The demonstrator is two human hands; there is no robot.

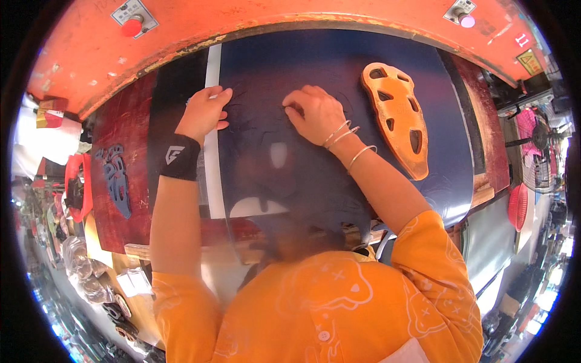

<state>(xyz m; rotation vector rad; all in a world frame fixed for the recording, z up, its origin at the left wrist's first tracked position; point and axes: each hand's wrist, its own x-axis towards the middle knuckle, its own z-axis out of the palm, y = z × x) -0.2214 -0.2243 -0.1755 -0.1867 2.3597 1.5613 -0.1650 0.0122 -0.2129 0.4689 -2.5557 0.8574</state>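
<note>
My left hand (206, 113), with a black wristband, is over the left edge of a glossy dark blue sheet (260, 163), beside a white strip (213, 175). Its fingers are bent and somewhat apart, and I see nothing held in them. Above the middle of the sheet, my right hand (316, 114) has its fingers curled in with thumb and forefinger close together; whatever is between them, if anything, is hidden. On the sheet to its right lies an orange sole-shaped cutting die (396, 118) with several openings.
An orange machine beam (290, 15) spans the far side, carrying a red button (131, 27) and a pink button (466, 21). Blue-grey openwork cut pieces (114, 178) lie on the dark red board (136, 133) at left. A fan (537, 145) stands at far right.
</note>
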